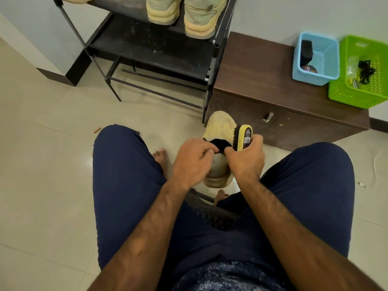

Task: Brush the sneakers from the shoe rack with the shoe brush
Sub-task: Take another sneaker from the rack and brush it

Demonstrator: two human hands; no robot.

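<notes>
Head view looks down past the seated person's dark blue trousers at a tan sneaker [220,127] held in the air between the knees, toe pointing away toward the shoe rack [147,47]. The left hand [192,162] pinches the black lining at the sneaker's collar, fingers curled over its edge, most likely to keep the shoe from twisting under the brush strokes. The right hand [245,162] is wrapped round the shoe brush [245,135], whose dark bristles face left and rest against the right flank of the forefoot, so the brushing step looks to be under way. The two hands sit close together, nearly touching over the shoe's opening. The upper has a soft, napped, suede-like look with a rounded toe, while the heel end near the person is greyer and smoother above a thick pale sole. The brush has an oblong yellow back with a printed label. A second pair of sneakers [163,11] with chunky ridged soles stands on a dusty black shelf of the metal-framed rack. Beside it, a dark wood-grain cabinet [262,70] carries a blue basket [327,59] and a perforated green basket [361,95].
</notes>
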